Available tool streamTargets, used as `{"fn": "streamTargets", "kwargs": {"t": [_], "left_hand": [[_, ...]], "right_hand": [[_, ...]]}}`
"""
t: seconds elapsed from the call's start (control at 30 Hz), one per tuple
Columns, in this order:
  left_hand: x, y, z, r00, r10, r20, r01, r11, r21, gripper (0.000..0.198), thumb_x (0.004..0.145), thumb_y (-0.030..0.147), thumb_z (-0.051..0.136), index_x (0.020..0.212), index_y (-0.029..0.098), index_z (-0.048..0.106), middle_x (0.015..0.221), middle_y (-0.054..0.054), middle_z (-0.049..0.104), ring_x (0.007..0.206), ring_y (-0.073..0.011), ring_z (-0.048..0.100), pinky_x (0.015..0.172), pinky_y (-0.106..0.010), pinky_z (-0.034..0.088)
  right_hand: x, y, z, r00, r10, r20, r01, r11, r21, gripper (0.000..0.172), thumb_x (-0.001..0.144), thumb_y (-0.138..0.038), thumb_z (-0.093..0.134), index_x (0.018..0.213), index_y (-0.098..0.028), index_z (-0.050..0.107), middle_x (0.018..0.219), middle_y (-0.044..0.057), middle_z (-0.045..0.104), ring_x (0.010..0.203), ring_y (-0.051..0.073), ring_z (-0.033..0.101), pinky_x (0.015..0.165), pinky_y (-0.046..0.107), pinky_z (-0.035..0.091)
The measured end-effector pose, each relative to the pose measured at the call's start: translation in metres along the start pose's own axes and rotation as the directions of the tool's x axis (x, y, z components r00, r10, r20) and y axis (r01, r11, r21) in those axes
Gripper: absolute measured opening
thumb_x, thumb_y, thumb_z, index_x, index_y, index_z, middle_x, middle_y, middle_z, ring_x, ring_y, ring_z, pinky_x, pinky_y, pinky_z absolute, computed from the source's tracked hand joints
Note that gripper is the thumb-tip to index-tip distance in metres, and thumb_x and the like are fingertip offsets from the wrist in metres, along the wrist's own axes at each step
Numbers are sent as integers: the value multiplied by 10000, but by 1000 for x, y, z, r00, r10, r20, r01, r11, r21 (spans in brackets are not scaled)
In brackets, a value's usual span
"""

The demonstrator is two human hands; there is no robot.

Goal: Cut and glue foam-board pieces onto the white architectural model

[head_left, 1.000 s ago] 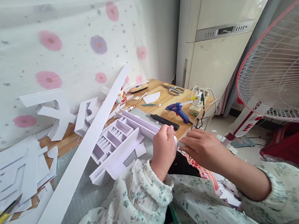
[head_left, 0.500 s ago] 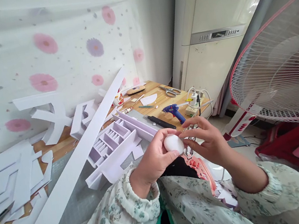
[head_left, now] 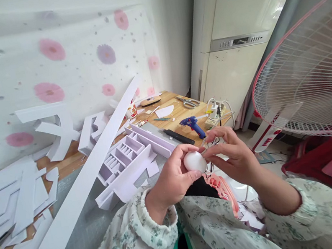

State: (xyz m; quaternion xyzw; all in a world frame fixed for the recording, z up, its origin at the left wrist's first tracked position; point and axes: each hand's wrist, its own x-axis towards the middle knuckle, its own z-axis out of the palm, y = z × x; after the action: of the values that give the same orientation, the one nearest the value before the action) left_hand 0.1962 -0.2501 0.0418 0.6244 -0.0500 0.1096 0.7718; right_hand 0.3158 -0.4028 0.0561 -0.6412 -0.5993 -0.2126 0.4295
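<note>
Between thumb and fingers, my left hand (head_left: 172, 178) holds a smooth white rounded object (head_left: 195, 162), in front of my body near the table edge. Beside it on the right, my right hand (head_left: 232, 155) has its thumb and fingers drawn together at the object's edge, with thin dark and white cords (head_left: 209, 169) hanging by the fingertips. What the right fingertips pinch is too small to make out. Beyond the hands lie a blue glue gun (head_left: 194, 125) and a black tool (head_left: 178, 136) on the table.
A white partitioned foam-board piece (head_left: 124, 157) and a long white strip (head_left: 79, 195) lie left. Scissors (head_left: 188, 102), a power strip (head_left: 213, 120) and a cup (head_left: 131, 110) stand farther back. A fan (head_left: 307, 75) is close on the right; below is a pink basket (head_left: 223, 189).
The white object has shifted slightly right and tilted in my left hand. My right hand has moved a little to the right, its fingers still near the object. The fan's head has turned slightly.
</note>
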Motion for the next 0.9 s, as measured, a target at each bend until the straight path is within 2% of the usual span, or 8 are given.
{"fn": "streamTargets", "kwargs": {"t": [0.23, 0.33, 0.4, 0.5, 0.57, 0.67, 0.77, 0.9], "left_hand": [[0, 9, -3, 1000, -29, -11, 29, 999, -46, 407, 749, 140, 706, 1102, 202, 512, 1237, -76, 576, 987, -167, 610, 806, -252, 466], [-3, 12, -4, 995, -72, 70, 81, 988, -133, 424, 737, 148, 722, 1092, 205, 498, 1255, -92, 572, 1008, -221, 648, 823, -299, 498], [-4, 13, -5, 988, -95, 122, 117, 976, -183, 422, 735, 158, 724, 1085, 212, 494, 1263, -99, 570, 979, -240, 669, 788, -313, 519], [-1, 10, -5, 990, -110, 92, 130, 958, -254, 431, 744, 192, 716, 1105, 216, 482, 1300, -114, 543, 958, -233, 671, 732, -300, 532], [2, 4, -4, 988, -153, -29, 139, 951, -278, 429, 775, 216, 681, 1144, 227, 464, 1337, -110, 506, 976, -207, 655, 755, -300, 529], [2, -9, 1, 952, -243, -186, 201, 956, -215, 364, 820, 236, 607, 1154, 218, 465, 1323, -95, 496, 964, -169, 640, 801, -305, 510], [-6, -23, 5, 941, -317, -119, 306, 946, -108, 325, 795, 231, 590, 1104, 175, 506, 1173, -92, 571, 867, -154, 645, 770, -303, 490], [-16, -34, 4, 917, -399, -17, 399, 916, 24, 314, 704, 174, 619, 1012, 156, 559, 1043, -64, 611, 802, -140, 616, 764, -295, 457]], "right_hand": [[-3, 0, -13, 993, -27, 112, 20, 998, 64, 156, 833, -87, 608, 853, -242, 617, 1111, 58, 510, 1114, 234, 504, 1010, 488, 360], [-6, 12, -32, 983, 22, 182, -27, 999, 23, 322, 824, -189, 670, 1130, -246, 587, 1208, 96, 566, 1147, 254, 533, 1032, 465, 351], [-8, 22, -44, 942, 66, 329, -81, 996, 31, 380, 848, -255, 658, 1217, -235, 568, 1123, 88, 647, 1048, 230, 597, 971, 400, 409], [2, 39, -58, 854, 144, 500, -234, 965, 121, 183, 916, -317, 551, 960, -196, 682, 807, 37, 686, 729, 153, 621, 708, 270, 481], [21, 51, -66, 861, 261, 436, -337, 936, 105, 279, 906, -380, 538, 797, -168, 682, 642, 13, 619, 577, 121, 547, 550, 230, 433], [72, 78, -76, 858, 464, 221, -462, 884, -64, 289, 847, -413, 572, 746, -161, 672, 510, -37, 496, 472, 91, 421, 464, 220, 342], [132, 117, -79, 770, 633, 80, -575, 743, -344, 219, 828, -328, 596, 768, -138, 688, 467, -66, 420, 460, 73, 364, 477, 225, 304], [187, 179, -60, 724, 689, 20, -628, 671, -395, 300, 902, -292, 542, 706, -97, 660, 524, -41, 483, 518, 61, 448, 551, 218, 374]]}}
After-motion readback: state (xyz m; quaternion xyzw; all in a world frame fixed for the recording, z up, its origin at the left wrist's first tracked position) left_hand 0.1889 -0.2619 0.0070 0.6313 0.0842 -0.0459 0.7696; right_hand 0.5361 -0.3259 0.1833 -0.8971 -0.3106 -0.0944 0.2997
